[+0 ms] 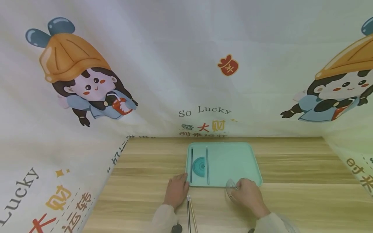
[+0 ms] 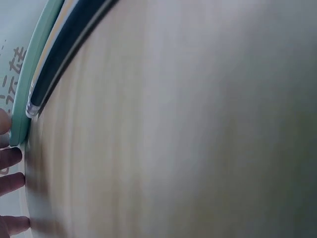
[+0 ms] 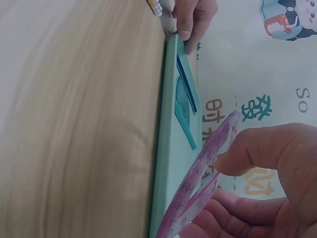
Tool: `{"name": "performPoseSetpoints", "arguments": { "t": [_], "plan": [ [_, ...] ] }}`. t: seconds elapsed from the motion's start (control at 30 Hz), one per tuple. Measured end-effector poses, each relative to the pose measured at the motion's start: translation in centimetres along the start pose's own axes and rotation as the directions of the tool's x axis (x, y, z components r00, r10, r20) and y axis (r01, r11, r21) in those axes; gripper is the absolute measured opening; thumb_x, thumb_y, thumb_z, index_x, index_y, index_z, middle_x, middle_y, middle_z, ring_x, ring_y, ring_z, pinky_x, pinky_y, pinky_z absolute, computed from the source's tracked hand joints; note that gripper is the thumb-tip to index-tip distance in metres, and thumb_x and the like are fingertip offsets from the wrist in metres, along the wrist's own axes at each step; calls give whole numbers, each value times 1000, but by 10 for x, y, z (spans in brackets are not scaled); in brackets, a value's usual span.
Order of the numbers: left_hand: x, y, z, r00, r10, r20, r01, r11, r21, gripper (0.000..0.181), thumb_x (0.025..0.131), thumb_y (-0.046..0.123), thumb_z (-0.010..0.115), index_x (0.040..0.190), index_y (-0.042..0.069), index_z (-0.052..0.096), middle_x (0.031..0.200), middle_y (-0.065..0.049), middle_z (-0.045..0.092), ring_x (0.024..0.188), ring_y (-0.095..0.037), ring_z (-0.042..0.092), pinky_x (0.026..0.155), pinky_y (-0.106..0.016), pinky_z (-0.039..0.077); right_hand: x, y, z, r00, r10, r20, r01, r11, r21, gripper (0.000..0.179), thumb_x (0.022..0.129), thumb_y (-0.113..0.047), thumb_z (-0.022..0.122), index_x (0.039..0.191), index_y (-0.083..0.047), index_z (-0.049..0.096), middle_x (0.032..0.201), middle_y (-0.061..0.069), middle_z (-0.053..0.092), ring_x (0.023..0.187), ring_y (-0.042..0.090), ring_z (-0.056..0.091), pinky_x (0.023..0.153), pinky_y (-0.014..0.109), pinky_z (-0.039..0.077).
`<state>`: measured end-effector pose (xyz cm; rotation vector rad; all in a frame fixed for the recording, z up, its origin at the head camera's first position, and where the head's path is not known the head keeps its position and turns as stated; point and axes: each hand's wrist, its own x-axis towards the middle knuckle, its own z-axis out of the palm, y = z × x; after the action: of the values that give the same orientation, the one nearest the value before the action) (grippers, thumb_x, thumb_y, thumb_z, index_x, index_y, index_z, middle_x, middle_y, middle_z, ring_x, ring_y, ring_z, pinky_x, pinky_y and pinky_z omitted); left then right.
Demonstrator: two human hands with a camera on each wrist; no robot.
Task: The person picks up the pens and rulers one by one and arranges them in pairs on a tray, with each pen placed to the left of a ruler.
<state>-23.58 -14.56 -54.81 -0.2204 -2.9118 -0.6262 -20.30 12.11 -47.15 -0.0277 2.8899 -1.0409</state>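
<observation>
My right hand [image 1: 247,195] pinches a clear protractor [image 1: 230,189] between thumb and fingers, tilted on edge over the tray's front rim. In the right wrist view, the protractor [image 3: 198,181] looks pinkish purple with a toothed scale. At the front left corner of the mint-green tray [image 1: 233,165], my left hand [image 1: 176,191] rests with its fingers against the rim. Inside the tray lie a dark pencil [image 1: 191,165], a teal protractor [image 1: 199,167] and a blue-green stick [image 1: 208,166], its kind unclear.
Near the left hand, a dark pencil [image 1: 188,215] and a yellowish pencil [image 1: 193,216] lie on the wood-grain table [image 1: 140,168], ends toward the tray. A printed cloth [image 1: 163,81] surrounds the table at the back and sides.
</observation>
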Motion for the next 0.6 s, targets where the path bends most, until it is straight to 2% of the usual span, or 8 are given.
{"name": "performPoseSetpoints", "arguments": {
  "t": [0.17,0.43,0.6],
  "plan": [
    [-2,-3,0,1000,19,-25,-20,999,-39,40,94,24,55,128,3,58,126,-16,62,119,-34,56,107,-53,39,-2,1,1,1000,0,16,0,1000,-11,19,69,-7,61,84,5,63,64,5,58,53,15,50,46,26,44],
    [-2,-5,1,999,45,-23,-45,998,-35,44,93,28,59,128,1,57,126,-18,61,119,-34,56,107,-49,40,5,0,-1,999,-21,-30,21,1000,-11,28,73,-18,70,85,6,64,64,5,59,55,15,52,50,28,48],
    [-3,-5,1,999,44,-25,-45,998,-42,45,93,28,59,128,0,57,125,-18,62,119,-34,56,108,-49,39,13,-5,-5,997,-59,-48,58,998,-22,29,71,-14,67,89,8,65,76,13,67,63,18,59,57,35,55]
  ]
}}
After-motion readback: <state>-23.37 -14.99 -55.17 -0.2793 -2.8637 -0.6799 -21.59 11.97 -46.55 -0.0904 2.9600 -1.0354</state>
